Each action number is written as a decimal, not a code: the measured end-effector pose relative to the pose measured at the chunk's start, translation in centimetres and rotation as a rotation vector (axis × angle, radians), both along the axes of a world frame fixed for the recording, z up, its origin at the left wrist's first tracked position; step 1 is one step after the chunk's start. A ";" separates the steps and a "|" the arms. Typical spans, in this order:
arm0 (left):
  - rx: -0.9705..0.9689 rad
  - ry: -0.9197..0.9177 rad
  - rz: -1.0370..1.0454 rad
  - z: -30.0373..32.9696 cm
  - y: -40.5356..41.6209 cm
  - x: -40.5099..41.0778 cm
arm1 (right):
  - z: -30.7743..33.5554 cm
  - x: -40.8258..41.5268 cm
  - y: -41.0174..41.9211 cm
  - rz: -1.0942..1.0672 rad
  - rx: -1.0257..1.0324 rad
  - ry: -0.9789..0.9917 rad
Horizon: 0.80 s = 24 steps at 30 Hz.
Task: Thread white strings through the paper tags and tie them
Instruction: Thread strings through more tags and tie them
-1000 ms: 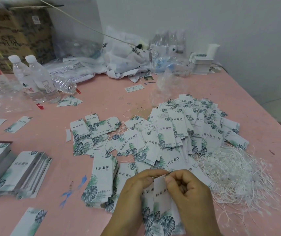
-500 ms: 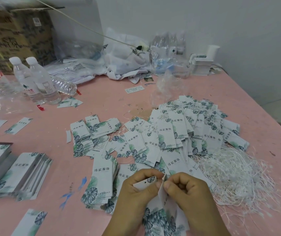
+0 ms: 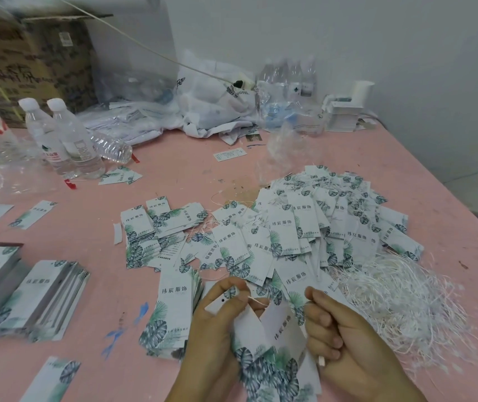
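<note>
**Between two hands: string going through a tag**

At bottom centre, the left hand (image 3: 217, 320) pinches a tag (image 3: 272, 329) near its hole; the right hand (image 3: 336, 338), fingers curled, pinches the string (image 3: 256, 300). Draw it gently, keeping the tag from creasing. Loose strings (image 3: 400, 291) lie right on the tabletop (image 3: 174, 169).

white tags (image 3: 287, 227) w/ green leaf print, white strings (image 3: 400, 288), pink table (image 3: 174, 166)
</note>
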<state>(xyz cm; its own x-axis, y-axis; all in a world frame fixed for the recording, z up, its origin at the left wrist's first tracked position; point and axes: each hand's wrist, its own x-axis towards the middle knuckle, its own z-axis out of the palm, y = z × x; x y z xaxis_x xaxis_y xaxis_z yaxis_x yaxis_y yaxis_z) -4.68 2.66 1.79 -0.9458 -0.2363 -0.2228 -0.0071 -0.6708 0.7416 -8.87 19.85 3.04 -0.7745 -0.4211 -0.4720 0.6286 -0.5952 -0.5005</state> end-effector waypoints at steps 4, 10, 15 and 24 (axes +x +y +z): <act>-0.091 -0.057 -0.015 -0.3 0.5 0.2 | 0.5 0.8 -0.9 -0.114 0.234 0.286; -0.112 -0.049 -0.078 -0.3 1.2 0.4 | -1.1 3.0 -2.9 -0.094 1.051 0.891; -0.134 -0.044 -0.092 -0.1 1.2 0.4 | -1.6 2.9 -2.8 -0.138 1.167 1.085; -0.266 -0.031 -0.087 -0.5 1.2 0.5 | -1.8 2.8 -3.0 -0.151 1.168 1.074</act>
<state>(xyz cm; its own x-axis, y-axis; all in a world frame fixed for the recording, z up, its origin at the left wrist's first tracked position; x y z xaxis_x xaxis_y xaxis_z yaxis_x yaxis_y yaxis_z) -4.22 3.90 1.28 -0.9587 -0.2087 -0.1931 -0.0817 -0.4482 0.8902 -6.12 16.82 1.23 -0.9448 -0.1274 0.3019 -0.3276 0.3946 -0.8585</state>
